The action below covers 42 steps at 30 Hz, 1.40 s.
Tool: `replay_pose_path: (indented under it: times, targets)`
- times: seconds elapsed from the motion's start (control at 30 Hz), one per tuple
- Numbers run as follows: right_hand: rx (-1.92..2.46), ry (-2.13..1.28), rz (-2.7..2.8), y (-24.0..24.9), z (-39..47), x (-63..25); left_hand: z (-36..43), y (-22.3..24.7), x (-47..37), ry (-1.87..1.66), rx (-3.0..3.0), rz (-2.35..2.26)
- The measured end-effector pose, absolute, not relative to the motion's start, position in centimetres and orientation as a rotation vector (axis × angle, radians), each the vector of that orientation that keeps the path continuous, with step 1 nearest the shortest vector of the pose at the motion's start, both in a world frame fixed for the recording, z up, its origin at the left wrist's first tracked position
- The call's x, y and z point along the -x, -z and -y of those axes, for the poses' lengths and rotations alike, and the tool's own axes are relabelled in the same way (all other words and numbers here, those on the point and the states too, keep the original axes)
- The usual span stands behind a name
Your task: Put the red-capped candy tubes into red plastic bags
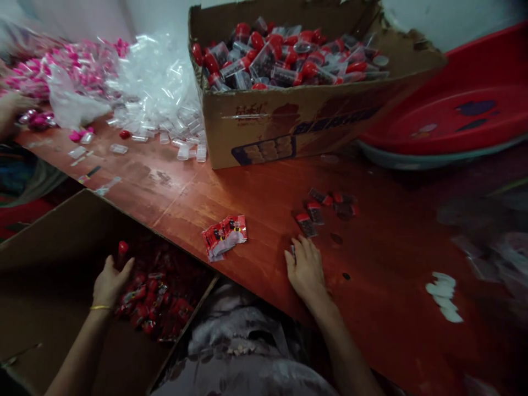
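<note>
My left hand point(109, 281) is over an open cardboard box point(49, 220) at the lower left, its thumb and fingers closed around a small red-capped container point(122, 248). Inside that box lies a heap of red-capped containers point(152, 302). On the red-brown tabletop rests my right hand point(306, 268), fingers curled down, with a small greyish thing partly showing between thumb and forefinger. Just beyond its fingertips are several clear containers with red caps and dark contents point(306, 224). Between the hands lies a fanned stack of red printed packets point(226, 235).
A large carton point(305, 121) full of red-capped containers stands at the back. Left of it are clear plastic containers point(160, 93) and pink pieces point(70, 66). Another person's hand point(12, 110) shows at the left edge. Red basins point(445, 121) and white pieces point(445, 297) are at right.
</note>
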State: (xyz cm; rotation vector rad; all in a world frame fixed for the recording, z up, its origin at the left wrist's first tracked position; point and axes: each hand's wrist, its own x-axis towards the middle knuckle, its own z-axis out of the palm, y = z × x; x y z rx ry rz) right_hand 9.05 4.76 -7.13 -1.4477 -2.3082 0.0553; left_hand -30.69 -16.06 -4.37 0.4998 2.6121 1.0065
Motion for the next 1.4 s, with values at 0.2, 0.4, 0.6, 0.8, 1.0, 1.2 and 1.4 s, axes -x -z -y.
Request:
replay_pose_path:
  times: [0.2,0.4,0.6,0.8,1.0,1.2,1.4]
  targets:
    - [1.325,-0.058,2.435,5.1,-5.6,-2.7,11.2,5.0,23.2,-0.852,-1.586,-2.578]
    - [1.134,-0.145,2.589,3.3,-4.5,1.8,6.7,6.2,17.3,-0.445,-2.050,-2.424]
    - [1.193,-0.228,2.614,5.1,-5.4,2.8,4.2,6.2,16.5,-0.385,-1.928,-2.558]
    - [1.078,-0.268,2.534,5.4,-6.2,3.1,3.5,6.1,16.0,-0.589,-1.849,-2.540]
    - [1.043,-0.279,2.412,5.0,-6.1,3.1,4.6,4.6,16.4,-0.880,-1.910,-2.382]
    - [0.919,-0.094,2.301,1.9,-4.7,2.2,2.9,1.0,15.8,-1.238,-1.654,-2.172]
    - [0.945,-0.339,2.063,1.2,-2.9,1.9,1.5,-0.2,14.1,-1.562,-0.903,-1.605]
